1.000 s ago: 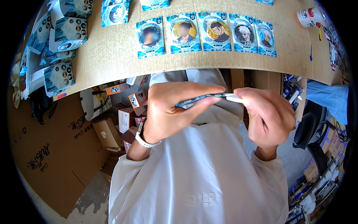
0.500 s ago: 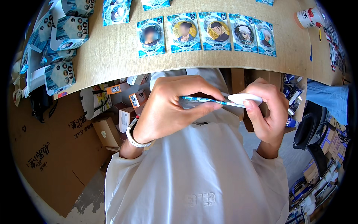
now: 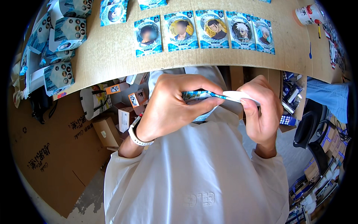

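Observation:
Over my lap, my left hand [image 3: 169, 102] pinches a thin blue printed card [image 3: 195, 95] between thumb and fingers, its patterned face partly hidden by them. My right hand [image 3: 261, 108] grips a flat white rounded piece [image 3: 232, 96] between thumb and curled fingers. The white piece's left end meets the card's right edge beside my left fingertips; whether it is inside or against the card I cannot tell. On the table beyond, a row of blue cards with round character pictures [image 3: 212, 30] lies face up.
Folded blue display boxes [image 3: 59, 76] crowd the table's left side. At the far right are a cup [image 3: 308, 15] and a small blue stick [image 3: 310, 50]. The table edge [image 3: 179, 70] runs just beyond my hands. Cartons [image 3: 108, 132] and a black chair [image 3: 311, 123] stand below.
The card has tilted so that more of its printed face shows. The white piece has moved left and up, closer to my left fingertips, with my right hand following it.

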### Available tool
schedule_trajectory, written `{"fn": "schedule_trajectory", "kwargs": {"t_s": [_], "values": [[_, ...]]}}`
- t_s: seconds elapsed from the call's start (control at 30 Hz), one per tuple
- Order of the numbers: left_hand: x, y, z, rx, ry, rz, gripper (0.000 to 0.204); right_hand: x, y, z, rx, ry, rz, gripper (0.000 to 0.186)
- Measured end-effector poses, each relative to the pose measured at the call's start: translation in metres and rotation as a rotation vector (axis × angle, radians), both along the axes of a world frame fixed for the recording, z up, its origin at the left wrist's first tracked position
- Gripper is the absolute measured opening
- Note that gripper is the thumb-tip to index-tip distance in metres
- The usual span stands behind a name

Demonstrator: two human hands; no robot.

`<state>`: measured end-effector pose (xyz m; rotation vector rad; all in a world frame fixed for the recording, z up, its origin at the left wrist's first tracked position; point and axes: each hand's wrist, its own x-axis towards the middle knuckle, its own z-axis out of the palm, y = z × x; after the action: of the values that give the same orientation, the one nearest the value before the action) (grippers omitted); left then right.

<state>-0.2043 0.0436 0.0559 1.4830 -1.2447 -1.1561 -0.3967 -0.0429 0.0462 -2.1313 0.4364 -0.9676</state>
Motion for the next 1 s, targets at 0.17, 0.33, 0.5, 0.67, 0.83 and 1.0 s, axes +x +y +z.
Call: {"fn": "schedule_trajectory", "kwargs": {"t_s": [0.17,0.33,0.5,0.67,0.83,1.0], "values": [[-0.001,-0.001,-0.004,-0.043,-0.029,0.004,0.017,0.001,0.000,-0.003,-0.020,-0.013,-0.017,0.025],[0.000,-0.003,0.000,-0.056,0.005,-0.011,0.017,0.001,0.000,-0.006,0.009,-0.053,-0.023,0.025],[0.009,-0.003,0.010,-0.151,-0.136,-0.077,0.017,0.003,-0.003,0.001,-0.030,-0.060,0.016,0.027],[0.010,-0.003,0.020,-0.307,-0.364,-0.155,0.022,0.005,-0.002,0.003,-0.135,-0.066,0.025,0.032],[0.004,-0.002,0.013,-0.366,-0.392,-0.157,0.024,0.007,0.001,0.001,-0.185,-0.068,0.023,0.032],[0.000,-0.003,0.012,-0.406,-0.429,-0.132,0.024,0.010,0.002,-0.003,-0.204,-0.080,0.008,0.032]]}}
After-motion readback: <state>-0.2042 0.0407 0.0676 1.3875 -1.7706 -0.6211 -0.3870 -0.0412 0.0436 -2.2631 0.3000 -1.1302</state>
